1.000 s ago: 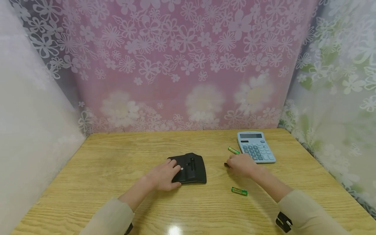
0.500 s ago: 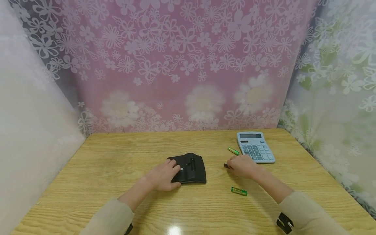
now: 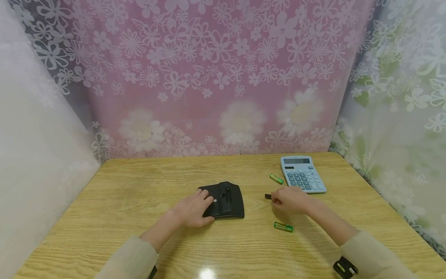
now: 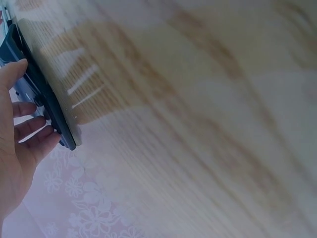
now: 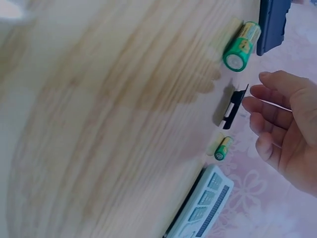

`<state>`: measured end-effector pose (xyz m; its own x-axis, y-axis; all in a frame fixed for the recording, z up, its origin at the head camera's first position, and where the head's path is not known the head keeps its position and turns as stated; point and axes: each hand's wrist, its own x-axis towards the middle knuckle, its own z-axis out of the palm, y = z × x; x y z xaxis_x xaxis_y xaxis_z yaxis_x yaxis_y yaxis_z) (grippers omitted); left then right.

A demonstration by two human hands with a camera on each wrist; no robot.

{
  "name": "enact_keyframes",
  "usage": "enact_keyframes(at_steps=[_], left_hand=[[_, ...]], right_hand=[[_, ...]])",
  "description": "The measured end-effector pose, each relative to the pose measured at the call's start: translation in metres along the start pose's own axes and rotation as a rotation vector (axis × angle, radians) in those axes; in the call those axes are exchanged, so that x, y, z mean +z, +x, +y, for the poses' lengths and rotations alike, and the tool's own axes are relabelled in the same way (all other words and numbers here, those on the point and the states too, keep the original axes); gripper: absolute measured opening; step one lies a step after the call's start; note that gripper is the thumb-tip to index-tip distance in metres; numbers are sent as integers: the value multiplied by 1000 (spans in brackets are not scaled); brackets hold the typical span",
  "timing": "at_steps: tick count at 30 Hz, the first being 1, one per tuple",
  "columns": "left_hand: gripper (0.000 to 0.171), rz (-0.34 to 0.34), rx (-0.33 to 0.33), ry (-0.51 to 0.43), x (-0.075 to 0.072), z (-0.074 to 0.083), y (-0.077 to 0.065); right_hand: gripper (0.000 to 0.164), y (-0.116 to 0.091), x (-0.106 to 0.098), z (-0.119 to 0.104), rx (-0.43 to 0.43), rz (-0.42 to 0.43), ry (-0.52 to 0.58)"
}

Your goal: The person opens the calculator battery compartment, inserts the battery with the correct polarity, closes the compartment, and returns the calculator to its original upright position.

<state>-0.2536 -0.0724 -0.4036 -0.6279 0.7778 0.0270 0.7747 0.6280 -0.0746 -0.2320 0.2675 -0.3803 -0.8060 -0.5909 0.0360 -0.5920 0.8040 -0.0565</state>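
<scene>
A black calculator (image 3: 231,209), seen from its back, lies on the table with its battery slot uncovered. The slot looks dark inside. My left hand (image 3: 195,209) holds the calculator's left end, fingers over the top and thumb at the near edge; the left wrist view shows this hand (image 4: 25,129) from the side. The small black battery cover (image 5: 234,108) lies on the table. My right hand (image 5: 290,121) is just beside it with loosely bent fingers, and a narrow gap shows between. In the head view, the right hand (image 3: 290,199) partly hides the cover (image 3: 268,196).
Two green batteries lie on the wooden table (image 3: 146,182): a nearer battery (image 3: 283,226) below my right hand and a farther battery (image 3: 277,179) above it. A light blue calculator (image 3: 302,174) sits at the back right. A pink flowered cloth (image 3: 223,116) hangs behind the table.
My right hand has shifted slightly right and toward me, off the battery cover, which stays in place. The left hand and the black calculator have not visibly moved.
</scene>
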Motion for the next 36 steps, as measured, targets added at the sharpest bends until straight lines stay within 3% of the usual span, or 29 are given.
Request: enact_keyframes(at_steps=[14, 20, 36], left_hand=[[53, -1, -6, -16, -1, 1, -1], [52, 7, -3, -18, -1, 1, -1], [52, -7, -19, -28, -1, 2, -1]], right_hand=[[10, -10, -9, -15, -11, -169, 171], [12, -13, -11, -26, 4, -268, 162], [21, -17, -9, -36, -27, -258, 95]])
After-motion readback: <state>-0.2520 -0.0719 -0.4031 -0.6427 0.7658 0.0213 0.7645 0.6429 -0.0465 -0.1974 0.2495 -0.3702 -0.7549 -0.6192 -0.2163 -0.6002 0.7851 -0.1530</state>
